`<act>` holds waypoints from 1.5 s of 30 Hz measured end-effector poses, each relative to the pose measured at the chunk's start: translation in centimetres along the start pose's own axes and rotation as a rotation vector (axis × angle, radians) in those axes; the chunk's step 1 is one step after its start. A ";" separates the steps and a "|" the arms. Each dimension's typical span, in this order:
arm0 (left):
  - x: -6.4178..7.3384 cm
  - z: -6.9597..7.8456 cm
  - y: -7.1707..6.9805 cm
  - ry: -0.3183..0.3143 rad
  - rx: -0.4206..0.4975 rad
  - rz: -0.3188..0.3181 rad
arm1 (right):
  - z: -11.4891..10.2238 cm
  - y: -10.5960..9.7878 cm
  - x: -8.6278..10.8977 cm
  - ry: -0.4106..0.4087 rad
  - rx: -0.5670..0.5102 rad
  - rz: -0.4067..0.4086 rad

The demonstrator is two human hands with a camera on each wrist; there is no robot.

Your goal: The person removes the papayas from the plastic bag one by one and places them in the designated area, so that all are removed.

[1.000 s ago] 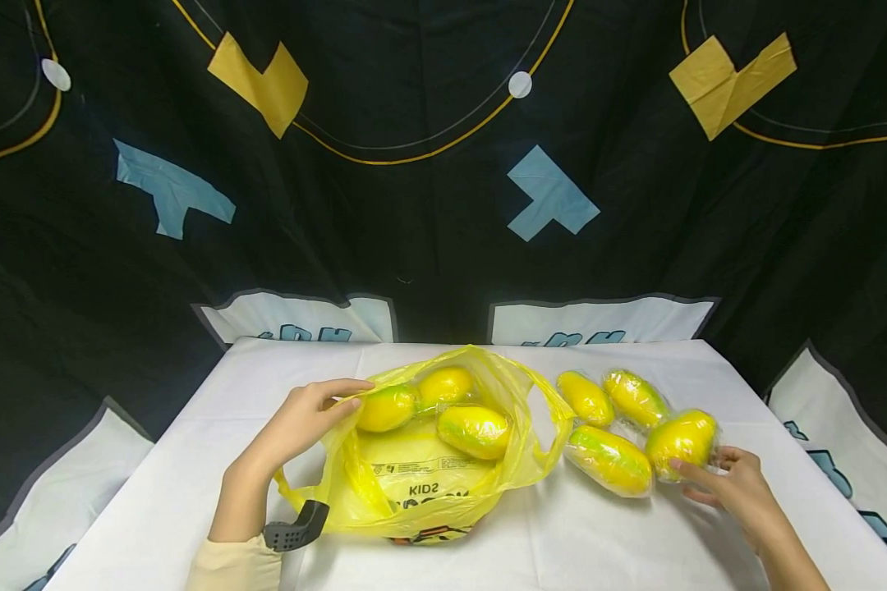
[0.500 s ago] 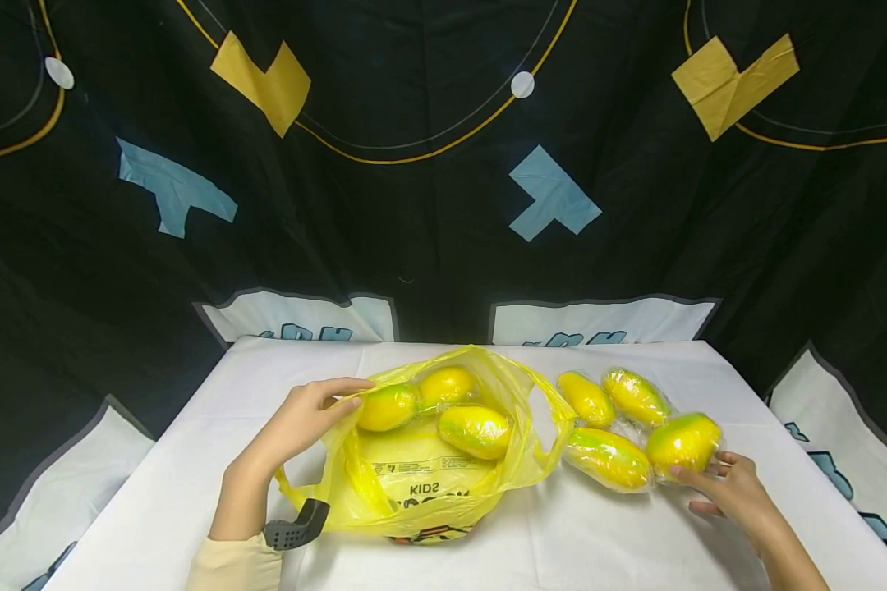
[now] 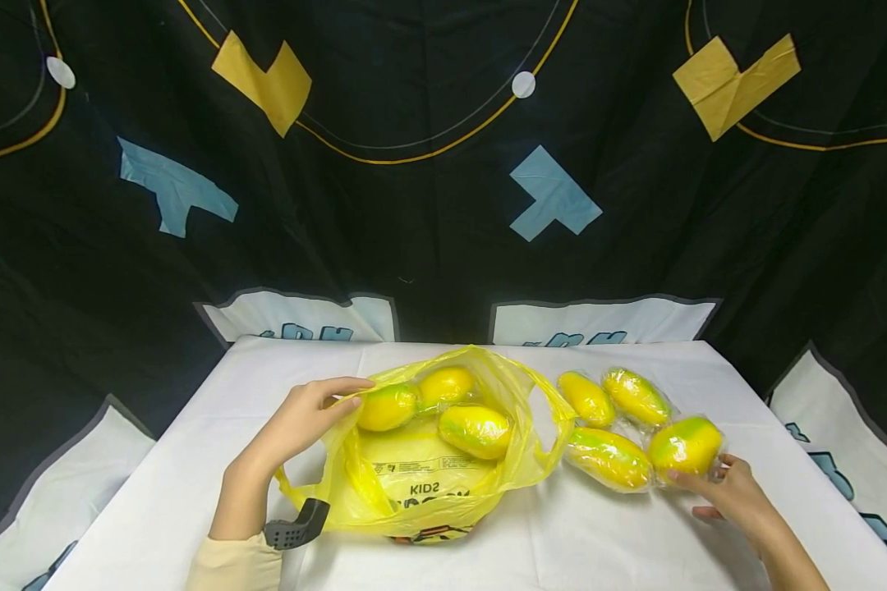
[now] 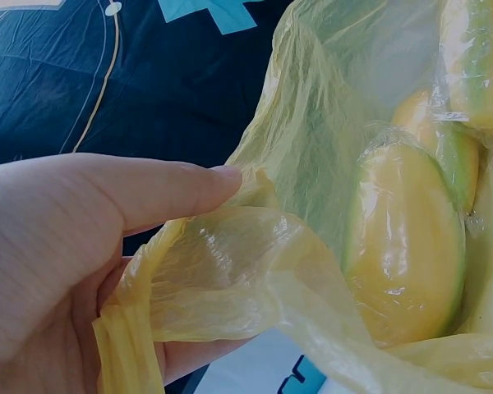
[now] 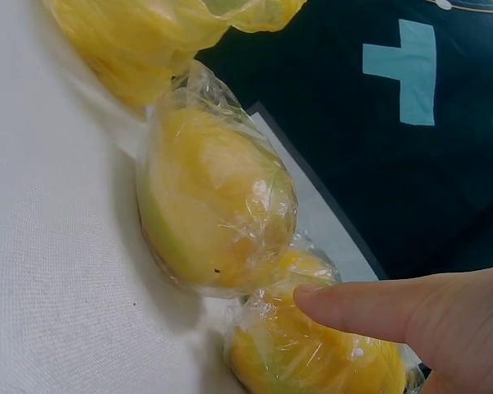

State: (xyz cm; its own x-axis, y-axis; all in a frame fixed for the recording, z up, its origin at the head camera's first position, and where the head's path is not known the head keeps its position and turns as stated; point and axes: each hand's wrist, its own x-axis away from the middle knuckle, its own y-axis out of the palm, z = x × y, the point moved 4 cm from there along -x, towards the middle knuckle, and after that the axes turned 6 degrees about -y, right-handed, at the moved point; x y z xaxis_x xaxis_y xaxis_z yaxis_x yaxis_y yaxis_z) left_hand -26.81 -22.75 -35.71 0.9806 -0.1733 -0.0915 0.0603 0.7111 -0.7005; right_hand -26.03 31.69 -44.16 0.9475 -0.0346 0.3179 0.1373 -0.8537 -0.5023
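Note:
A yellow plastic bag stands wide-mouthed on the table, with three yellow-green mangoes inside. My left hand pinches the bag's left rim; in the left wrist view its thumb lies on top of the film and the fingers are partly hidden beneath. To the right of the bag lies a cluster of mangoes in clear wrap. My right hand grips the nearest-right mango, thumb on its near side and fingers at its right. A second wrapped mango sits beside it, touching or nearly so.
Two more wrapped mangoes, one at the back left and one at the back right, lie behind the gripped one. A white cloth covers the table. A dark curtain hangs beyond its far edge.
The gripped mango has shifted slightly right and turned a little, its green side now more on top. My right hand moved slightly with it. My left hand and the bag stay put.

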 end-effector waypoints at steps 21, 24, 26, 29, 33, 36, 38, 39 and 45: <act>0.0 -0.1 0.1 -0.021 -0.003 -0.011 | -0.6 -0.3 0.2 -0.167 0.300 0.121; 0.0 -0.2 0.1 -0.021 -0.006 -0.011 | -0.8 -0.4 0.2 -0.185 0.346 0.153; 0.0 -0.2 0.1 -0.019 -0.009 -0.008 | -0.8 -0.4 0.3 -0.172 0.354 0.162; 0.0 -0.2 0.0 -0.013 -0.011 -0.008 | -1.2 -0.6 0.5 -0.160 0.361 0.176; 0.0 -0.1 0.0 -0.012 -0.009 -0.012 | -2.3 -0.7 1.0 -0.207 0.363 0.254; -0.1 -0.1 0.1 -0.010 -0.007 -0.009 | -3.6 -0.6 1.7 -0.294 0.333 0.340; -0.1 -0.2 0.1 -0.006 -0.003 -0.007 | -4.5 -0.4 2.2 -0.352 0.291 0.377; -0.1 -0.2 0.2 -0.005 0.000 -0.008 | -5.0 -0.3 2.4 -0.380 0.268 0.390; -0.2 -0.4 0.3 -0.007 0.010 -0.007 | -7.6 0.7 3.5 -0.510 0.180 0.375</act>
State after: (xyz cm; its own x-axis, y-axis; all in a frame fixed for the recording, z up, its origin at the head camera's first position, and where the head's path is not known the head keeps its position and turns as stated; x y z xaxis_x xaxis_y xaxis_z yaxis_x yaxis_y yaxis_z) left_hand -27.02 -22.78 -36.16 0.9814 -0.1737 -0.0813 0.0694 0.7168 -0.6938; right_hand -24.83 27.05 -37.26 0.9524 -0.0246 -0.3040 -0.2248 -0.7299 -0.6455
